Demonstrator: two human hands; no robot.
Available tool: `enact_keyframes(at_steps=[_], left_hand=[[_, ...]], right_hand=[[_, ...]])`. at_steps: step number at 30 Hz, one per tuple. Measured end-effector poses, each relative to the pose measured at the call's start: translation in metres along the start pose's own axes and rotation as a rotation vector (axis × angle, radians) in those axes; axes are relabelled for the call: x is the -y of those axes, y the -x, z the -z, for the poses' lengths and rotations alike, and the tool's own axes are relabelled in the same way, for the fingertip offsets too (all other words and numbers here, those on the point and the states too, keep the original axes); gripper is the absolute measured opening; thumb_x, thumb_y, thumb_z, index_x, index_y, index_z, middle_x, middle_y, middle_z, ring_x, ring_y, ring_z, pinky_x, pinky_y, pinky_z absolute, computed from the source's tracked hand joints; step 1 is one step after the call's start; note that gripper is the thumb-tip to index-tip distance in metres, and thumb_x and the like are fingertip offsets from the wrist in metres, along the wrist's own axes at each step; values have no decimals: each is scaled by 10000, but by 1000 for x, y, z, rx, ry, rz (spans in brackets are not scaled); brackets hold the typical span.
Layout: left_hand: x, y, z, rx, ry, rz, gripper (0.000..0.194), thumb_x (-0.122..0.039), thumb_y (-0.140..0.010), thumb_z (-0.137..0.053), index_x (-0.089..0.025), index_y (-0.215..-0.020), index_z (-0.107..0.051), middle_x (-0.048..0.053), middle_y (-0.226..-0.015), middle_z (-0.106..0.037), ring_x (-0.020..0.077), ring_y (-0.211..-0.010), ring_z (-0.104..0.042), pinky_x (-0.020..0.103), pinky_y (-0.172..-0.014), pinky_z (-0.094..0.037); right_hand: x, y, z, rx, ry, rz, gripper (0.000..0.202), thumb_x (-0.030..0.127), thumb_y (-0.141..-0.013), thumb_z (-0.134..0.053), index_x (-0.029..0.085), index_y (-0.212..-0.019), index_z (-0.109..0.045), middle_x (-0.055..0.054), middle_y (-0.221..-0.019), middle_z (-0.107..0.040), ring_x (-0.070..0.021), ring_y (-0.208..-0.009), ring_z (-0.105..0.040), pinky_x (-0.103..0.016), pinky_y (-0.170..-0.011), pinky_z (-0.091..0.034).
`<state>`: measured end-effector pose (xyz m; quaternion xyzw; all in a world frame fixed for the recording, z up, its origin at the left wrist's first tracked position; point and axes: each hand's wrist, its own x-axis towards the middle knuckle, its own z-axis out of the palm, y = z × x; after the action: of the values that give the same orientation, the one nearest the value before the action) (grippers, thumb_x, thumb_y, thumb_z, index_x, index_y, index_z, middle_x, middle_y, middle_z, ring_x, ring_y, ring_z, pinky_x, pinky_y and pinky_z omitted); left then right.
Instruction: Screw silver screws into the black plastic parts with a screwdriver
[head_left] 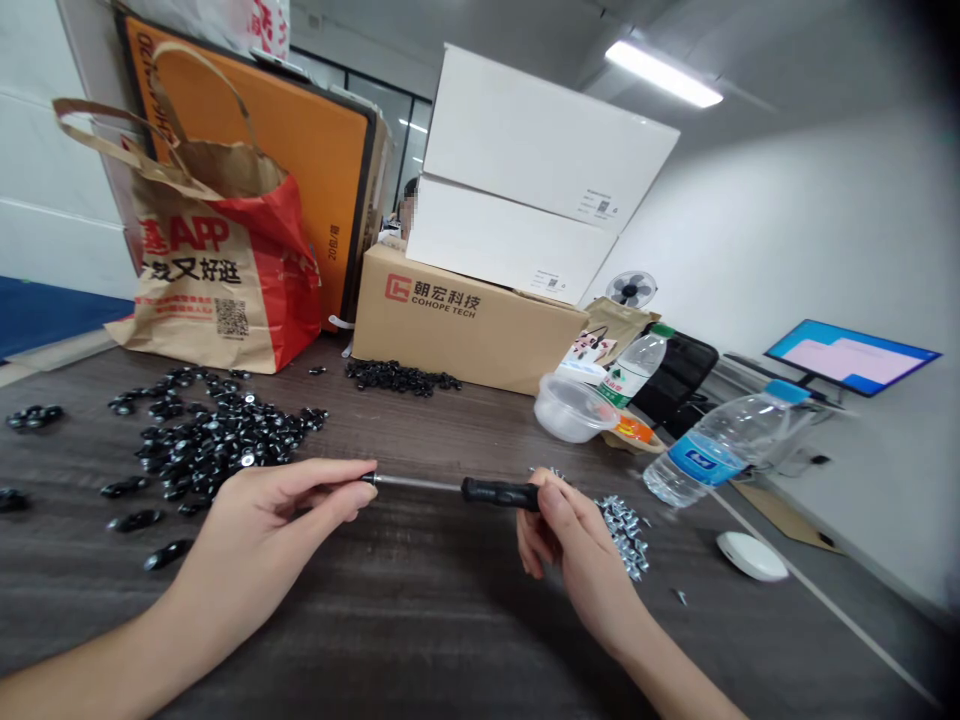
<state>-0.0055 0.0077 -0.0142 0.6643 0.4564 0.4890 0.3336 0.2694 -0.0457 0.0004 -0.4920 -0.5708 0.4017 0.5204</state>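
A screwdriver (499, 494) is lying nearly level in the air above the middle of the bench (420, 620), its ribbed black handle pointing toward the right and its thin silver shaft running toward the left. The right grip (566, 530) is closing around the handle's rear end, thumb and curled fingers pressing on it. The left grip (262, 525) is pinching a small black piece (370, 479) between thumb and fingertips, right at the shaft's tip; the fingers are partly covering that piece, so its full shape is not showing. Just beside the right grip, a heap of silver screws (624, 537) is spreading over the dark wood-grain surface, while a loose pile of glossy black parts (217, 440) is sitting behind the left grip. Farther back, a smaller black pile (401, 378) is resting before a cardboard box (465, 330), which is carrying white boxes (540, 160). A paper bag (217, 270) is standing to the left of it. On the right, a clear plastic tub (574, 410) and a blue-capped water bottle (712, 455) are standing, with a white rounded device (752, 556) lying nearer the edge.
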Motion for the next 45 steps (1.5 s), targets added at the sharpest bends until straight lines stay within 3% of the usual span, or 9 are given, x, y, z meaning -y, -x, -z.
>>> enact_keyframes(at_steps=[5,10,14,16,22,27,32,37,45], left_hand=[[-4,0,1,0,-9,-17,159,-369,-793,-740,-336,-922,-827,-42,-717,-817,171,-637,-757,209,-607,-604],[-11,0,2,-13,-12,-78,112,-347,-754,-772,-355,-848,-832,-44,-837,-835,195,-730,-782,229,-698,-628],[-9,-1,2,8,35,5,140,-360,-785,-750,-338,-900,-827,-41,-782,-831,177,-663,-776,203,-639,-622],[-8,-1,2,8,27,-1,140,-355,-788,-747,-343,-903,-827,-45,-785,-831,174,-676,-778,200,-659,-621],[-10,0,2,-10,-27,-80,114,-348,-761,-770,-379,-852,-830,-62,-843,-835,181,-730,-785,199,-684,-618],[-6,-1,2,10,16,-12,137,-367,-779,-760,-373,-900,-826,-58,-823,-834,182,-713,-784,202,-656,-620],[-5,-1,4,-31,-45,-60,125,-356,-771,-776,-389,-882,-826,-65,-889,-834,197,-813,-786,242,-798,-623],[-5,0,3,8,-20,-65,120,-369,-782,-762,-380,-881,-828,-55,-879,-834,202,-773,-791,230,-710,-635],[-10,-2,5,-51,-79,-143,119,-348,-760,-776,-393,-857,-827,-76,-864,-833,190,-770,-788,224,-760,-624]], right_hand=[[2,0,0,20,-2,-7,346,569,-960,-529,231,-891,-506,53,-644,-529,-136,-556,-510,-266,-554,-404],[1,-2,0,-12,23,-60,458,580,-982,-460,233,-684,-430,92,-489,-347,-110,-385,-382,-252,-419,-285],[5,1,2,65,51,-34,318,542,-970,-525,241,-877,-491,50,-632,-524,-160,-590,-515,-292,-615,-400],[7,2,3,82,87,2,277,522,-976,-529,250,-939,-491,51,-655,-543,-167,-631,-512,-307,-678,-389],[3,0,6,28,89,47,406,567,-976,-488,234,-746,-452,73,-550,-423,-128,-482,-382,-270,-508,-289],[5,0,5,79,75,13,337,568,-966,-513,236,-908,-499,46,-640,-528,-161,-592,-495,-292,-612,-383],[-2,-3,1,59,46,-3,470,589,-976,-461,238,-670,-401,91,-481,-358,-114,-388,-397,-254,-438,-268],[-1,-4,2,9,87,25,348,549,-975,-510,229,-841,-505,56,-586,-529,-139,-518,-498,-261,-541,-378],[-3,0,0,-12,153,-46,516,614,-969,-446,226,-632,-404,80,-496,-351,-88,-383,-315,-243,-391,-219]])
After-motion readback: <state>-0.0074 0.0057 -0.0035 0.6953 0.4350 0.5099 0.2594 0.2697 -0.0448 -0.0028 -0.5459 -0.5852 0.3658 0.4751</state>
